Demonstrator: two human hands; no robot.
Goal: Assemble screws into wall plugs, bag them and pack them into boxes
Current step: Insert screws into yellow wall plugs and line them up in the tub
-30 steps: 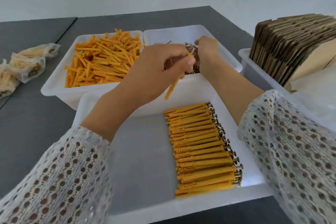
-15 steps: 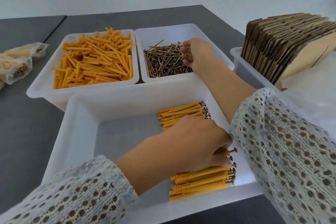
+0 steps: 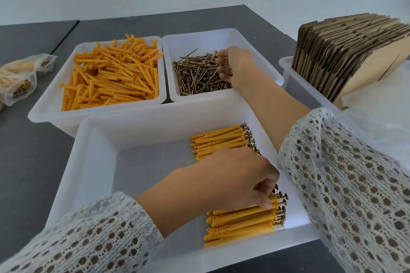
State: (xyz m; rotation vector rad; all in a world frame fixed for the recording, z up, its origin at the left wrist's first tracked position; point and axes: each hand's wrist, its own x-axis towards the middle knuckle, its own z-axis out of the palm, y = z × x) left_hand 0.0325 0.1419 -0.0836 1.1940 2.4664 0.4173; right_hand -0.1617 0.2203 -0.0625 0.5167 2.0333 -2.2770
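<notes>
A row of assembled orange plugs with screws (image 3: pixel 240 226) lies along the right side of the near white tray (image 3: pixel 99 139). My left hand (image 3: pixel 230 182) reaches into this tray, and its fingertips pinch one assembled plug (image 3: pixel 276 199) on top of the row. Behind, the left tray holds loose orange wall plugs (image 3: pixel 111 77) and the right tray holds brass screws (image 3: pixel 195 80). My right hand (image 3: pixel 237 66) is in the screw tray, fingers curled round a few screws at the pile's right edge.
Flat folded cardboard boxes (image 3: pixel 346 51) stand upright in a white bin (image 3: pixel 288 73) at the right. Clear plastic bags (image 3: pixel 383 122) lie in front of them. Filled bags of plugs (image 3: pixel 20 80) sit on the grey table at the far left.
My left hand came down from above the screw tray into the near tray with an assembled plug and now holds it at the row. My right hand stayed in the screws.
</notes>
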